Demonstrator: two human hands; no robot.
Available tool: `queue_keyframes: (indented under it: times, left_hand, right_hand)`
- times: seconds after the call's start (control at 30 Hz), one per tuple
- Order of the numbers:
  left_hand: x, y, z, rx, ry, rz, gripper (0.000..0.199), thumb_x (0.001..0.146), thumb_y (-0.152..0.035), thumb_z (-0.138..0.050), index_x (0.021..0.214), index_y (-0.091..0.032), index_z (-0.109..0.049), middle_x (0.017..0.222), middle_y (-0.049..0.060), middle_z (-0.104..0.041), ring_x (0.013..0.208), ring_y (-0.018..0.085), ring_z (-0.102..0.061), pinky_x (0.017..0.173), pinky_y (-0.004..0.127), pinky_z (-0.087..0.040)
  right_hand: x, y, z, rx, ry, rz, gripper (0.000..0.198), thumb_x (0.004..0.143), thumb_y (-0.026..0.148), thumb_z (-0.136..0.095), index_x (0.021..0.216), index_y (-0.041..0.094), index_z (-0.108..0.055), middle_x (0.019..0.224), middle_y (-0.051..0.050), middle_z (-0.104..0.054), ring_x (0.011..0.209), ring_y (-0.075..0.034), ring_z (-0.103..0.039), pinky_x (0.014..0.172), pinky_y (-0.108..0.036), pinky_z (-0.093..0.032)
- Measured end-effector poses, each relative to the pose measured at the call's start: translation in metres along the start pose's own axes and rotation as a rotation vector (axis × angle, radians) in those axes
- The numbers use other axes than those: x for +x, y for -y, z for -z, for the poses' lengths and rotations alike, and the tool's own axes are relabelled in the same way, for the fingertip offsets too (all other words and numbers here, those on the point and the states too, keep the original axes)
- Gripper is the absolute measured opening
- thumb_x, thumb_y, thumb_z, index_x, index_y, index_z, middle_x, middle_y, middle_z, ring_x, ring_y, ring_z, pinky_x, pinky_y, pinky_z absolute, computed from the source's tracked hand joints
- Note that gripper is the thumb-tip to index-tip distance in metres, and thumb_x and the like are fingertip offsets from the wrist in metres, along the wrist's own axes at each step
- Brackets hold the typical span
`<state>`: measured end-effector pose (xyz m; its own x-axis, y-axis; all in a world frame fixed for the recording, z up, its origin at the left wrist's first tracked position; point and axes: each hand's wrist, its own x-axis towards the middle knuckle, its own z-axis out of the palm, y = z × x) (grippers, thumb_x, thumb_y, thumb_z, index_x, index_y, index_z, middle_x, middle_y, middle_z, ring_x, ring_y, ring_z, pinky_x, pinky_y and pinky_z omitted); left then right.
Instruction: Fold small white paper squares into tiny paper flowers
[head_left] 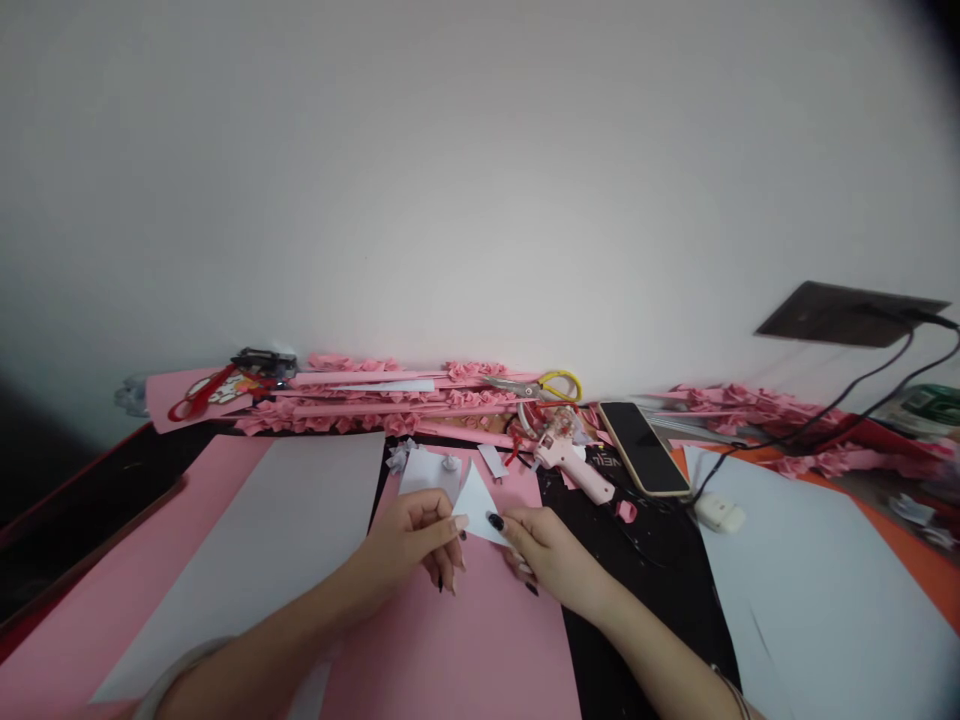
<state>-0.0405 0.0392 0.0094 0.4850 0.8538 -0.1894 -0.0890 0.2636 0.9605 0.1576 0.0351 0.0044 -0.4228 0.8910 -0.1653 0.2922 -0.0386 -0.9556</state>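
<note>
Between my two hands is a small white paper triangle (478, 506), its point facing the wall. My left hand (429, 540) pinches the triangle's left corner between thumb and forefinger. At the opposite corner, my right hand (538, 548) grips the paper with a dark-nailed thumb on top. Both hands are over a pink paper sheet (457, 650). Just beyond the fingers lie a white paper piece (427, 473) and a small white folded paper shape (450, 463).
A pink glue gun (574, 465), a phone (643, 448) and yellow-handled scissors (559, 385) lie beyond my right hand. Pink paper flower stems (345, 410) line the wall. White sheets (810, 590) spread at the right, near a white earbud case (720, 513) and black cables (847, 395).
</note>
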Motion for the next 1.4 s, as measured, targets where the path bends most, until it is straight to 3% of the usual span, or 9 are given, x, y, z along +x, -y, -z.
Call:
queue_keyframes:
  times: [0.17,0.37,0.53,0.73,0.87,1.23,1.33,1.4]
  left_hand:
    - [-0.0004,-0.003,0.0,0.008,0.012,0.01,0.028,0.079,-0.035,-0.058,0.063,-0.016,-0.045,0.055,0.0,-0.065,0.04,0.01,-0.059,0.04,0.017,-0.042]
    - [-0.0028,0.0025,-0.0018,0.043,0.234,0.101,0.028,0.079,-0.036,-0.059,0.066,-0.018,-0.042,0.053,0.0,-0.066,0.036,0.011,-0.059,0.035,0.018,-0.04]
    - [-0.0039,0.0049,-0.0035,0.056,0.301,0.132,0.026,0.08,-0.035,-0.058,0.069,-0.018,-0.042,0.054,0.0,-0.067,0.035,0.011,-0.058,0.035,0.018,-0.04]
    - [-0.0062,0.0046,-0.0049,0.062,0.35,0.153,0.026,0.08,-0.033,-0.058,0.067,-0.018,-0.042,0.05,-0.002,-0.064,0.032,0.01,-0.056,0.034,0.016,-0.036]
    - [-0.0071,0.0033,-0.0063,0.08,0.375,0.165,0.027,0.079,-0.035,-0.059,0.067,-0.018,-0.042,0.048,-0.003,-0.063,0.032,0.01,-0.056,0.033,0.016,-0.036]
    - [-0.0083,0.0005,-0.0069,0.072,0.364,0.162,0.024,0.079,-0.032,-0.059,0.066,-0.017,-0.044,0.049,-0.002,-0.064,0.033,0.01,-0.056,0.034,0.016,-0.036]
    - [-0.0048,0.0016,-0.0063,0.051,0.249,0.095,0.026,0.08,-0.032,-0.058,0.065,-0.017,-0.043,0.052,-0.001,-0.065,0.036,0.009,-0.058,0.036,0.016,-0.038]
    - [-0.002,0.002,-0.0048,0.026,0.153,0.042,0.027,0.081,-0.033,-0.057,0.064,-0.017,-0.044,0.053,-0.001,-0.065,0.038,0.01,-0.059,0.037,0.016,-0.04]
  right_hand:
    - [0.0008,0.0001,0.0035,0.013,0.086,-0.034,0.048,0.084,0.054,-0.046,0.054,0.017,-0.041,0.041,0.006,-0.04,0.033,-0.005,-0.035,0.035,-0.017,-0.027]
    - [0.0021,0.0047,0.0074,0.156,0.155,-0.007,0.04,0.068,0.051,-0.068,0.069,0.014,-0.053,0.046,0.007,-0.044,0.038,-0.005,-0.037,0.038,-0.017,-0.03]
    - [0.0014,0.0025,0.0075,0.131,0.155,0.022,0.049,0.08,0.057,-0.05,0.054,0.015,-0.045,0.042,0.006,-0.042,0.035,-0.005,-0.035,0.037,-0.017,-0.023]
    - [0.0011,0.0062,0.006,0.184,0.122,0.013,0.044,0.069,0.057,-0.064,0.067,0.015,-0.051,0.046,0.008,-0.042,0.039,-0.005,-0.035,0.039,-0.018,-0.028]
    - [0.0019,0.004,0.0057,0.213,0.103,0.047,0.044,0.076,0.056,-0.056,0.059,0.016,-0.044,0.042,0.008,-0.039,0.037,-0.005,-0.031,0.038,-0.018,-0.022]
    - [0.0022,0.0026,0.0017,0.308,-0.042,0.018,0.049,0.084,0.05,-0.045,0.049,0.016,-0.045,0.037,0.004,-0.041,0.031,-0.005,-0.029,0.033,-0.019,-0.017]
    - [0.003,0.0025,0.0038,0.304,-0.087,0.062,0.043,0.087,0.051,-0.04,0.07,0.014,-0.055,0.042,0.005,-0.043,0.031,-0.006,-0.03,0.032,-0.018,-0.017]
    - [0.0026,0.0037,0.0044,0.226,-0.109,0.137,0.036,0.085,0.048,-0.047,0.093,0.015,-0.057,0.054,0.003,-0.05,0.038,-0.007,-0.037,0.035,-0.017,-0.024]
